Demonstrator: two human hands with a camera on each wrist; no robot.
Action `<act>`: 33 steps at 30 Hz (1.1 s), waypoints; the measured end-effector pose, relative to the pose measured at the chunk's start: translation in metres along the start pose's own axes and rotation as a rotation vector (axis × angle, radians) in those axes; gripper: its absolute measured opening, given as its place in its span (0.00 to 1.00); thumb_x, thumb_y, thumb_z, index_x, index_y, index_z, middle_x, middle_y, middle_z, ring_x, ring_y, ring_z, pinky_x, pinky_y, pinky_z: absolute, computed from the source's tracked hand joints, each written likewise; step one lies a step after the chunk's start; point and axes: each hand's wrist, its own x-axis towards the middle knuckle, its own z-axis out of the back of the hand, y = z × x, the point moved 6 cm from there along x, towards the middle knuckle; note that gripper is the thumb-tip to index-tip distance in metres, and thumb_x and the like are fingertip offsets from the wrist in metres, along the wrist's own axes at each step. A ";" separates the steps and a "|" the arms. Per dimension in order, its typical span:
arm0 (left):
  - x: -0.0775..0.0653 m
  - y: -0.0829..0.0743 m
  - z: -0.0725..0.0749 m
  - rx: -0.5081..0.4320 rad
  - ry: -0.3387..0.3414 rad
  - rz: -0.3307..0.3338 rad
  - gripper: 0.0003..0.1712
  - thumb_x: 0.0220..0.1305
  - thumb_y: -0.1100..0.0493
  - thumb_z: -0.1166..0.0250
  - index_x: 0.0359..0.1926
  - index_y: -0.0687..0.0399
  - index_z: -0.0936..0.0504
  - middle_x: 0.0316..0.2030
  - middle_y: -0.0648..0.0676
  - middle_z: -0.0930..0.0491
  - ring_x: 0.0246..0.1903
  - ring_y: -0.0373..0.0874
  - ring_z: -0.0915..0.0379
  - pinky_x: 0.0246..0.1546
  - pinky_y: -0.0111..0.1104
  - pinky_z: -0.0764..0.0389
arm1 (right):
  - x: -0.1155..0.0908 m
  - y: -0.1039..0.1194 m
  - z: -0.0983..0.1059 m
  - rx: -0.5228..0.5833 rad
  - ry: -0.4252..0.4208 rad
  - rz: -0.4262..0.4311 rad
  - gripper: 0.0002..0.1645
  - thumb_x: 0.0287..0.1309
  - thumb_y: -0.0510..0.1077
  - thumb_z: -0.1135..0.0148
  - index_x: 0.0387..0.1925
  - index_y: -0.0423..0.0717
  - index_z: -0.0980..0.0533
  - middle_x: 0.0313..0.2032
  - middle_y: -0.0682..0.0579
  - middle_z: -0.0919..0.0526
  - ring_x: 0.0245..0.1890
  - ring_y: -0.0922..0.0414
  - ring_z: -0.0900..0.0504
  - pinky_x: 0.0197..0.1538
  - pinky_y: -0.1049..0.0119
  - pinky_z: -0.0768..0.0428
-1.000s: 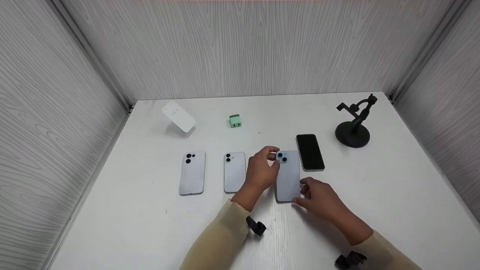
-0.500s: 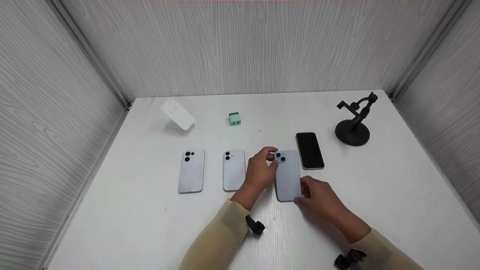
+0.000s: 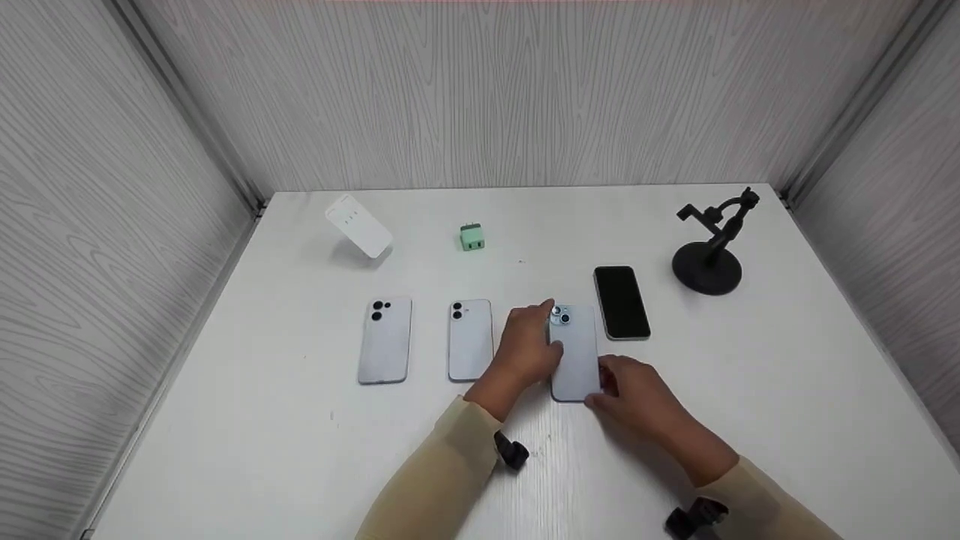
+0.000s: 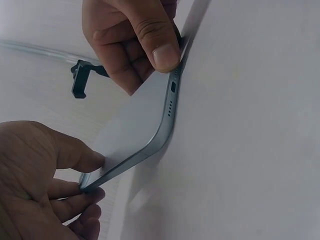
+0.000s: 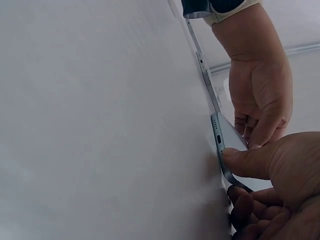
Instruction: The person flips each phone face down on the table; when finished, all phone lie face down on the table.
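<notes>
A pale blue phone [image 3: 579, 360] lies back side up between both hands, its twin cameras at the far left corner. My left hand [image 3: 525, 343] pinches its left edge; in the left wrist view the thumb of that hand [image 4: 35, 175] is on the back and fingers reach under the rim. At the near right corner my right hand [image 3: 636, 391] grips the phone. The right wrist view shows the right hand's thumb [image 5: 245, 161] against the bottom edge by the port, other fingers curled at the side. Whether the phone fully touches the table cannot be told.
Left of the hands lie two pale phones, one near [image 3: 470, 345] and one farther [image 3: 385, 345]. A black-screened phone [image 3: 622, 304] lies to the right. Behind are a tilted white panel [image 3: 360, 227], a green charger plug [image 3: 472, 238] and a black stand [image 3: 707, 266]. Walls enclose the table.
My left hand's thumb has slid nearer along the phone's left side, and its index finger has straightened beside the cameras. My right hand stays at the near right corner.
</notes>
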 end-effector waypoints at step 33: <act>0.003 0.000 -0.010 0.414 0.079 -0.018 0.32 0.74 0.54 0.31 0.76 0.53 0.21 0.74 0.62 0.24 0.72 0.60 0.32 0.71 0.51 0.25 | 0.008 -0.001 -0.003 -0.049 0.006 0.053 0.21 0.68 0.42 0.25 0.58 0.37 0.17 0.36 0.50 0.21 0.34 0.56 0.27 0.40 0.60 0.27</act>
